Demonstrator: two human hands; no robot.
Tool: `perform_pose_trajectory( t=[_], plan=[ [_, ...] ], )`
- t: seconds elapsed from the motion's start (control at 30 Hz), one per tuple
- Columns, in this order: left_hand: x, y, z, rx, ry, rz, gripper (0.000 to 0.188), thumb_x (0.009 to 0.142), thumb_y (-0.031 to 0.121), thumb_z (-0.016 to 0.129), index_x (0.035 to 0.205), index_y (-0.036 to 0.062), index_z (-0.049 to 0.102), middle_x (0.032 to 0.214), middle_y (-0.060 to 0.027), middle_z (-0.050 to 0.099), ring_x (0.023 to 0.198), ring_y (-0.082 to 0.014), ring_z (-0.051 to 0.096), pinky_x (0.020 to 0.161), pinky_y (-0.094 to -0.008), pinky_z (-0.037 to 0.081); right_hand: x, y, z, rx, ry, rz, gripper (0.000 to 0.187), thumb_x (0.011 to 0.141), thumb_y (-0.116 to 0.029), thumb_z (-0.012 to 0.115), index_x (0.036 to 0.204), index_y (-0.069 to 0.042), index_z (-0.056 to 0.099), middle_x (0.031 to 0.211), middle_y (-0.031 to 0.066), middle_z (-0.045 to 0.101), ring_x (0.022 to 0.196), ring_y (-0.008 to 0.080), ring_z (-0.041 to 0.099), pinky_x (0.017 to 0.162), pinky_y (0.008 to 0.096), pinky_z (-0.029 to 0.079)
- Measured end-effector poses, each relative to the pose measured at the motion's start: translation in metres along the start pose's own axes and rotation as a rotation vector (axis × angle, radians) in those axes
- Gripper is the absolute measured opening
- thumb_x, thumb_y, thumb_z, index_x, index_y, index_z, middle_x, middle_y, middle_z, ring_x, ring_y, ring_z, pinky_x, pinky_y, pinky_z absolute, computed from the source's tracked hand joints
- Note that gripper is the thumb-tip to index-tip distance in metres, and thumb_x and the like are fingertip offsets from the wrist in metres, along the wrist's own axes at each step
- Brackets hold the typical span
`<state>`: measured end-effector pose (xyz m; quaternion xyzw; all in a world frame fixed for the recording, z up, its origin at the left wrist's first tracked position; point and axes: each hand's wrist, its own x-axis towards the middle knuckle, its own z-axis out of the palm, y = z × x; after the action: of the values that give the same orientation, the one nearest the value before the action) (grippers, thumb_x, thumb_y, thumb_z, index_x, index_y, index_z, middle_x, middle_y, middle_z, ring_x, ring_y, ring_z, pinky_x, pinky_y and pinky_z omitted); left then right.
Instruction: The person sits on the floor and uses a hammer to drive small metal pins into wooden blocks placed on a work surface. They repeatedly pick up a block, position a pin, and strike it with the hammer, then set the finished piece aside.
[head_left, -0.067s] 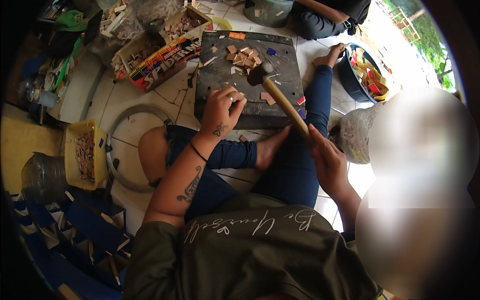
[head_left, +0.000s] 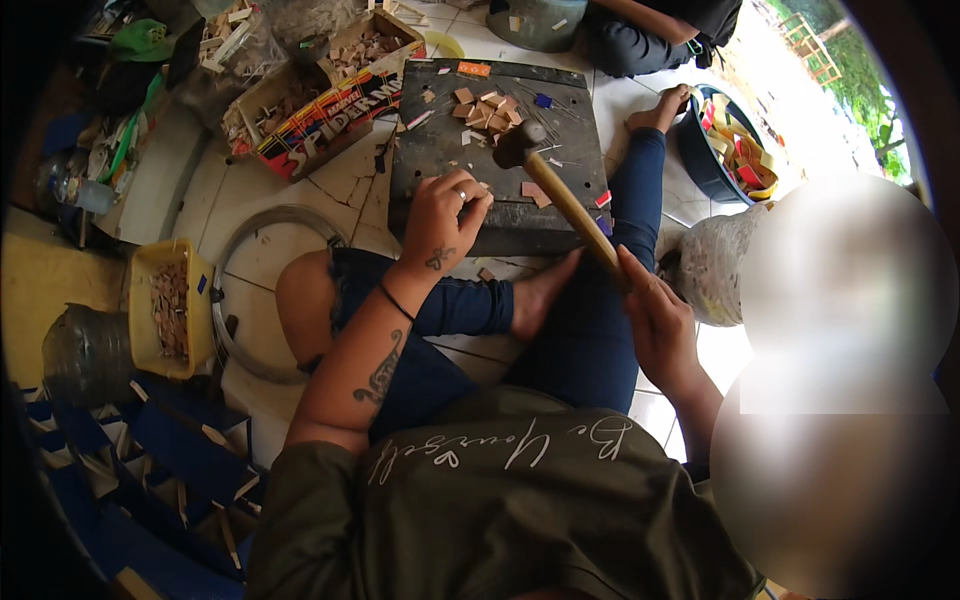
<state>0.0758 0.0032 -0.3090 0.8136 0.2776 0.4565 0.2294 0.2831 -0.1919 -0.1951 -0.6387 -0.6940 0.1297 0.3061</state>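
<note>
My right hand (head_left: 660,330) is wrapped round the wooden handle of a hammer (head_left: 575,210). Its dark metal head hovers over the low black work block (head_left: 430,150), to the right of my other hand. At the near edge of that block, my left hand (head_left: 450,215) is closed with fingers and thumb pressed together. Whatever the left fingertips pinch is hidden or too small to name. On the block lie a small heap of thin brown wooden pieces (head_left: 490,110), a larger flat brown piece (head_left: 536,193), a dark blue scrap (head_left: 543,102) and several thin nail-like slivers.
A cardboard box (head_left: 320,110) of wood pieces stands beyond the block's left side. Coiled wire (head_left: 225,300) and a yellow bin (head_left: 205,345) of small pieces lie left. A dark tub (head_left: 700,165) of coloured strips sits at right, near another person's dark-trousered leg (head_left: 625,50).
</note>
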Motion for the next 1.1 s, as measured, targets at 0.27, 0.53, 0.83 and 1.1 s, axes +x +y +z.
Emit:
perform_pose_trajectory(
  t=[0.27, 0.53, 0.83, 1.1],
  plan=[
    [-0.001, 0.000, -0.001, 0.032, -0.011, -0.013, 0.007, 0.082, 0.007, 0.069, 0.078, 0.0054, 0.063, 0.082, -0.0055, 0.063, 0.078, -0.0264, 0.062, 0.076, -0.0386, 0.044, 0.004, 0.003, 0.000, 0.004, -0.086, 0.046, 0.053, 0.092, 0.000, 0.054, 0.143, -0.014, 0.049, 0.091, 0.0157, 0.063, 0.076, 0.0362, 0.065, 0.066, 0.0397, 0.051],
    [-0.002, 0.000, -0.001, 0.036, -0.018, -0.027, 0.007, 0.083, 0.009, 0.069, 0.079, 0.0060, 0.064, 0.081, -0.0052, 0.064, 0.080, -0.0261, 0.063, 0.079, -0.0383, 0.045, 0.006, 0.001, -0.002, -0.032, -0.093, 0.061, 0.051, 0.093, -0.001, 0.055, 0.142, -0.014, 0.050, 0.092, 0.0161, 0.064, 0.079, 0.0364, 0.065, 0.068, 0.0399, 0.052],
    [-0.007, 0.002, 0.005, 0.105, 0.009, 0.005, 0.009, 0.086, 0.016, 0.068, 0.085, 0.0071, 0.067, 0.089, -0.0052, 0.065, 0.086, -0.0263, 0.062, 0.083, -0.0401, 0.044, 0.007, 0.012, 0.000, 0.203, 0.004, 0.230, 0.043, 0.097, -0.003, 0.053, 0.139, -0.007, 0.053, 0.094, 0.0118, 0.067, 0.078, 0.0159, 0.062, 0.076, 0.0283, 0.049],
    [0.002, 0.025, -0.017, 0.289, -0.212, -0.073, 0.013, 0.085, 0.012, 0.070, 0.092, 0.0026, 0.066, 0.095, -0.0118, 0.067, 0.087, -0.0319, 0.065, 0.080, -0.0411, 0.050, -0.010, 0.027, 0.014, 0.294, 0.023, 0.393, 0.042, 0.097, -0.005, 0.053, 0.139, -0.006, 0.052, 0.088, 0.0055, 0.063, 0.077, 0.0101, 0.055, 0.075, 0.0249, 0.046]
  ],
)
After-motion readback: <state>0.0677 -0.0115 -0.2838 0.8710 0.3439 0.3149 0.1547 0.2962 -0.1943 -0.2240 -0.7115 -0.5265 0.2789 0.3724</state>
